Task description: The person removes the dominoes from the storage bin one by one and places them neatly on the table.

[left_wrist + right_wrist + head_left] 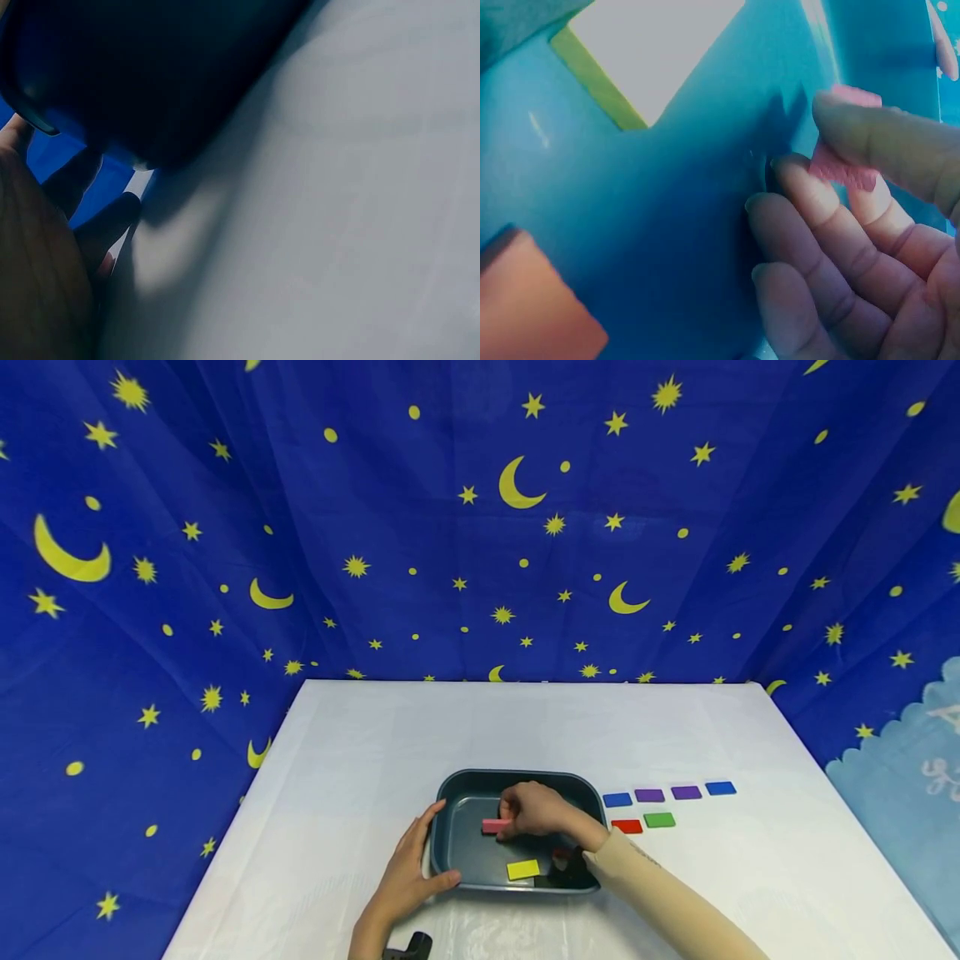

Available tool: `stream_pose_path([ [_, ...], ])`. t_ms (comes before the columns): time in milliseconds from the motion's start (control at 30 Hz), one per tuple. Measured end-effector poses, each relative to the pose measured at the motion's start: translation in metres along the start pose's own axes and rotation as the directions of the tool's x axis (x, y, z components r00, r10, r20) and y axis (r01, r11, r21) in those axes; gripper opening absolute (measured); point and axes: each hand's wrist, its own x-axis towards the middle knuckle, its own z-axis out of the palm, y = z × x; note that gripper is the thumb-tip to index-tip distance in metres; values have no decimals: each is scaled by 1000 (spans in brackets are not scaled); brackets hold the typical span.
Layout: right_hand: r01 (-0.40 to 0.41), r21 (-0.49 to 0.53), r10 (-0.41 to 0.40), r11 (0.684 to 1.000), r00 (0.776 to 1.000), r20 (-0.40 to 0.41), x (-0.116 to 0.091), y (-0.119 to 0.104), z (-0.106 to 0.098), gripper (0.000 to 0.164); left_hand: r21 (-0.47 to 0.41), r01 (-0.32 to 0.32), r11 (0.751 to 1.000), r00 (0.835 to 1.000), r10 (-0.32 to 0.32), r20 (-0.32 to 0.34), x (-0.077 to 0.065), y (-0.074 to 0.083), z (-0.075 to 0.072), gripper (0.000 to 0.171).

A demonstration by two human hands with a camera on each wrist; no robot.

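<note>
My right hand reaches into a dark blue-grey rectangular pan. Between thumb and fingers it pinches a small pink block, held over the pan floor; the right wrist view shows the thumb across its face. A yellow block lies in the pan near the front wall. An orange-red block also lies in there, partly hidden in the head view behind the dark wrist device. At the pan's left side my left hand is spread around the corner, fingertips at the left rim and thumb at the front edge.
Right of the pan, two blue blocks and two purple blocks form a row on the white table. In front of them lie a red block and a green block. A blue star-patterned curtain surrounds the table.
</note>
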Motion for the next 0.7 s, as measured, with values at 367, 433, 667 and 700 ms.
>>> stream_pose_path([
  [367, -1, 48, 3, 999, 999, -34, -7, 0, -10, 18, -6, -46, 999, 999, 46, -6, 0, 4, -2, 93],
  [433, -8, 77, 11, 997, 999, -40, -9, 0, -13, 17, -6, -53, 999, 999, 53, -8, 0, 4, -2, 93],
  [667, 3, 127, 10, 992, 995, -99, -20, 9, -25, 17, -6, -57, 998, 998, 57, 0, 0, 2, -2, 93],
  [700, 11, 129, 3, 992, 994, -108, -23, 11, -27, 16, -7, -53, 999, 999, 53, 3, -1, 3, -3, 93],
])
